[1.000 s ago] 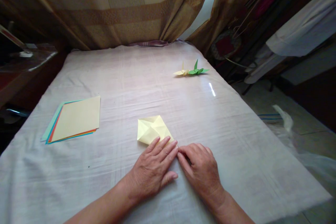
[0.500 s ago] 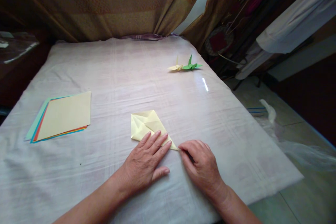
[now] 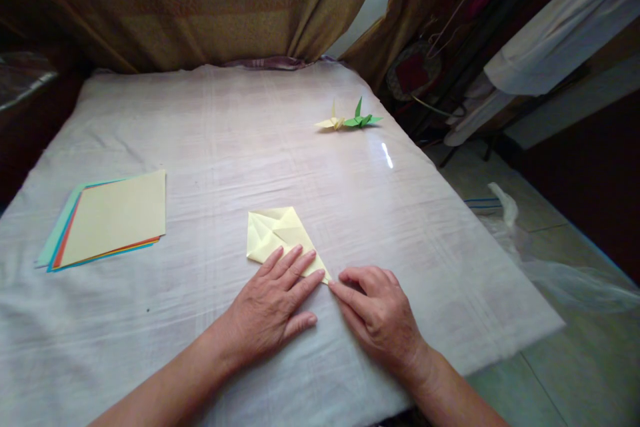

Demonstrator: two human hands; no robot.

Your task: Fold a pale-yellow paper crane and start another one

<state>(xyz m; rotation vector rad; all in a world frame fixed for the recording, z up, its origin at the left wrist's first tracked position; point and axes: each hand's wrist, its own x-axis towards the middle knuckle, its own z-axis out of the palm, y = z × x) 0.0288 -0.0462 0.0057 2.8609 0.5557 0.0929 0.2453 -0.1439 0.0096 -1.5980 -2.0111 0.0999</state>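
While both hands pinned the sheet, a crease was being pressed flat.
Left hand (image 3: 273, 310) lay palm-down, fingers spread flat on the near part of the folded yellow paper (image 3: 277, 235), gripping nothing; right hand (image 3: 380, 317) was curled narrow, index tip pressing the paper's near-right corner. The paper sat on the table (image 3: 250, 127), near the front edge, centre. Likely next: run the crease along that edge under firm, even pressure. Paper stack (image 3: 107, 220) lay left; two paper cranes (image 3: 347, 121) far right.
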